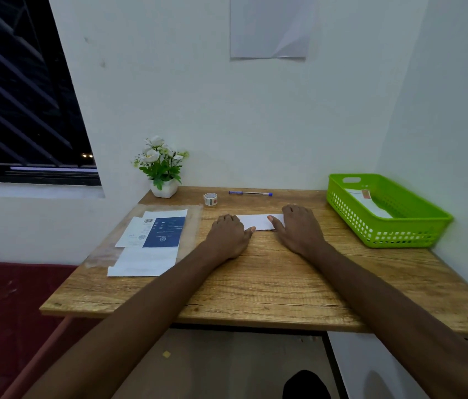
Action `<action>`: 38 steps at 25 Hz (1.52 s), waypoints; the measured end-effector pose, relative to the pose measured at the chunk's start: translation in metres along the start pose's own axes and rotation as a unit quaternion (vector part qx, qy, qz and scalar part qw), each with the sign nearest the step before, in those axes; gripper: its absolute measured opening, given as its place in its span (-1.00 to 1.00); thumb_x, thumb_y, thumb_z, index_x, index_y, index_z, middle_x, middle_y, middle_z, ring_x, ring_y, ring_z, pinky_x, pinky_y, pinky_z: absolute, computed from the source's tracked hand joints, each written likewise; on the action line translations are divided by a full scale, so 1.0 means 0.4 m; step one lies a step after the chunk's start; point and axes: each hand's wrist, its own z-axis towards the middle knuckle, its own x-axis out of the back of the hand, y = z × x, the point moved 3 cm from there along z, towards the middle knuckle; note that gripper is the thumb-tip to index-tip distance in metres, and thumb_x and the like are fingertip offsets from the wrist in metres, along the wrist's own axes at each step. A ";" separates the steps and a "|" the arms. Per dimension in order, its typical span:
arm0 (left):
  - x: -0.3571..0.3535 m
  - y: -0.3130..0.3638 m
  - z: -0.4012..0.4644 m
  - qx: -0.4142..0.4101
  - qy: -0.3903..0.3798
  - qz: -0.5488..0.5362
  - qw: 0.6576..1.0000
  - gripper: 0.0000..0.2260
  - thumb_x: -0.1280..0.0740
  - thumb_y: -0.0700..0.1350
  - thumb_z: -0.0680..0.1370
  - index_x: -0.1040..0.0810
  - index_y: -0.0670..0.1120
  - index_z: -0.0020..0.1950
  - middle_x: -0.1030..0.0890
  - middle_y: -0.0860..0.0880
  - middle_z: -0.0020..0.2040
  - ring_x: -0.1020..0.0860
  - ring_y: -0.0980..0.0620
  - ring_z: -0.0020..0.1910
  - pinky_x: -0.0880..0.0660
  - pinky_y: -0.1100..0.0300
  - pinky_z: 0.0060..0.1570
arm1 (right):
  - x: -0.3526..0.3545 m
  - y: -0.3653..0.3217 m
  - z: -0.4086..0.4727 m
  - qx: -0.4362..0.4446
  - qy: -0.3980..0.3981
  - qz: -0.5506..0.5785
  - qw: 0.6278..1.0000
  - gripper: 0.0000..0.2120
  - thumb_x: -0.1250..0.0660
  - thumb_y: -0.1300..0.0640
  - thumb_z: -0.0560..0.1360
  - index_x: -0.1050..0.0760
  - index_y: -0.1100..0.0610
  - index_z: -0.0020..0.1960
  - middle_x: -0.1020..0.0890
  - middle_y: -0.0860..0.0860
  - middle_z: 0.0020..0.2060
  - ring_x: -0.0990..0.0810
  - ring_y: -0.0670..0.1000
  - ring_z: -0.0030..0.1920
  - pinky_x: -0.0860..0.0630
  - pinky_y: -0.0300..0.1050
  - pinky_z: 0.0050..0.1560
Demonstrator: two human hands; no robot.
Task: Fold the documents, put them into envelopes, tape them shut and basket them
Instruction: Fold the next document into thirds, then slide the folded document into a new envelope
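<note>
Hands (228, 236) press paper (257, 222), wooden table (270, 283).

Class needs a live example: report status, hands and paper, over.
Left hand and right hand flat, pressing folded paper on desk. Tape roll untouched behind. Green basket right, path unobstructed.

White walls (241, 116) meet in a corner on the right; dark window (17, 96) on the left with slanted bars, small lights outside; grey sheet (268, 25) stuck high on the back wall; wood-grain table (270, 286) pushed into the corner; dark red floor (11, 312) at left; dim, cool indoor light.
</note>
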 end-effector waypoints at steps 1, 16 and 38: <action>0.007 -0.006 -0.013 0.000 0.000 0.002 1.000 -0.34 0.00 0.22 0.70 -0.21 -0.29 0.58 -0.28 -0.29 0.57 -0.25 -0.22 0.55 -0.23 -0.09 0.53 | 0.008 -0.007 -0.002 0.015 0.009 -0.013 1.000 -0.47 -0.06 -0.20 0.66 -0.54 0.20 0.25 -0.64 0.14 0.16 -0.56 0.14 0.20 -0.40 0.05 0.27; 0.103 -0.291 -0.292 0.067 0.202 -0.103 0.972 -0.67 -0.43 0.14 0.54 -0.67 -0.01 0.22 -0.71 0.03 0.13 -0.61 0.06 0.11 -0.55 0.08 0.14 | 0.078 -0.371 -0.052 0.201 0.006 0.069 0.977 -0.71 -0.26 -0.08 0.58 -0.57 0.10 0.13 -0.63 0.02 0.06 -0.54 0.02 0.06 -0.55 -0.03 -0.03; 0.119 -0.465 -0.523 0.010 0.204 -0.147 0.968 -0.90 -0.50 -0.03 0.44 -0.63 0.14 -0.12 -0.64 0.14 0.14 -0.44 0.07 0.26 -0.48 0.05 0.08 | 0.079 -0.607 -0.163 0.192 -0.116 0.282 0.933 -0.72 -0.47 -0.20 0.37 -0.65 -0.05 -0.03 -0.56 -0.17 -0.08 -0.50 -0.13 -0.13 -0.54 -0.13 -0.16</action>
